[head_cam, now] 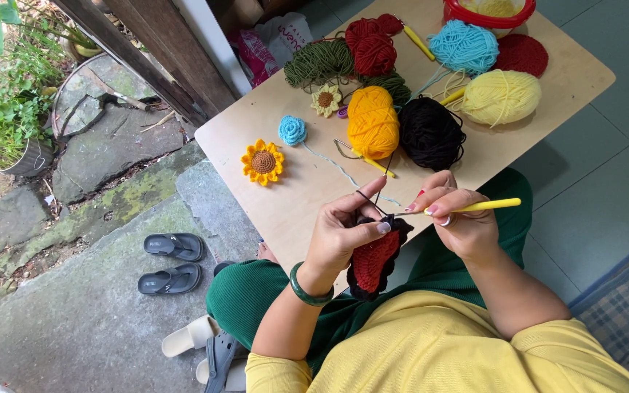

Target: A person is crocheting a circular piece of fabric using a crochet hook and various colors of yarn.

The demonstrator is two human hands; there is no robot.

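Nearest, her left hand [343,236] pinches a red-and-black crochet piece [375,260] over her lap, steadying it while the right hand [454,218] grips a yellow hook [483,206] at its edge. Beyond, yarn balls [373,120] and crocheted flowers [262,161] crowd the wooden worktop [547,80]; sandals [172,262] sit on stone paving.

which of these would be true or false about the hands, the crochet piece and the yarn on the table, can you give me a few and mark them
1. The right hand holds a yellow crochet hook. True.
2. The left hand pinches a red crocheted piece with black edging. True.
3. The left wrist is bare. False: it wears a green bangle.
4. The black ball of yarn lies on the light wooden table beside an orange ball of yarn. True.
5. The crocheted sunflower lies on the person's lap. False: it lies on the table, near a small blue crocheted rose.
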